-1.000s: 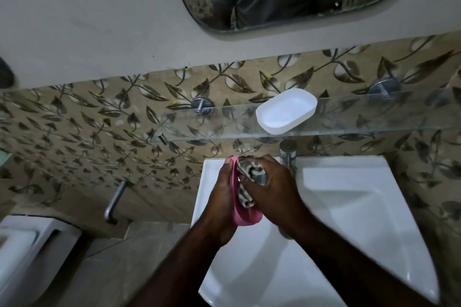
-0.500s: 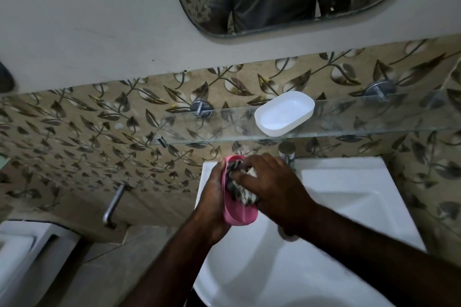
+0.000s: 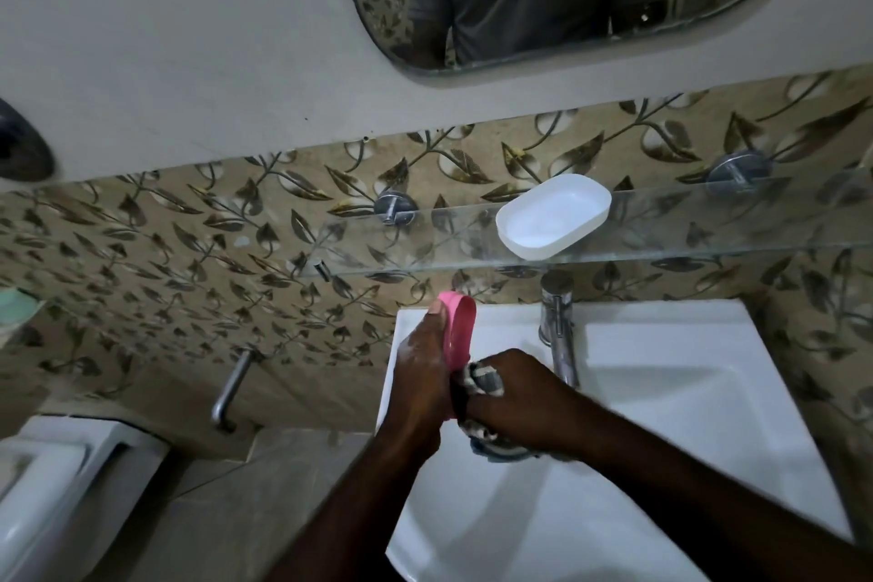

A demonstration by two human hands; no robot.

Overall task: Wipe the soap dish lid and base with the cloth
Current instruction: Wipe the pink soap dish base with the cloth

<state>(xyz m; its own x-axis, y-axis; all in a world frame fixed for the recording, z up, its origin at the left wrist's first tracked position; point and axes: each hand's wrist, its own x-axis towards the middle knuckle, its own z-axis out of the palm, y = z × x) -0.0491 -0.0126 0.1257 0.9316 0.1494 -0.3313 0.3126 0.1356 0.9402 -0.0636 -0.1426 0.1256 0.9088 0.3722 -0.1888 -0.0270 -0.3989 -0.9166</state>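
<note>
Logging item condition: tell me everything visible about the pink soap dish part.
The pink soap dish part is a shallow oval shell, smooth like plastic. It stands on edge above the sink, hollow side facing right. The left hand holds its back, one fingertip at the top rim. The right hand presses a striped cloth against its lower end.

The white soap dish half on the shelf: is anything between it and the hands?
Nothing visible does. The left hand holds the pink half, the right hand grips the cloth, and the white half lies in the open on the glass shelf above them. The tap stands off to the right.
</note>
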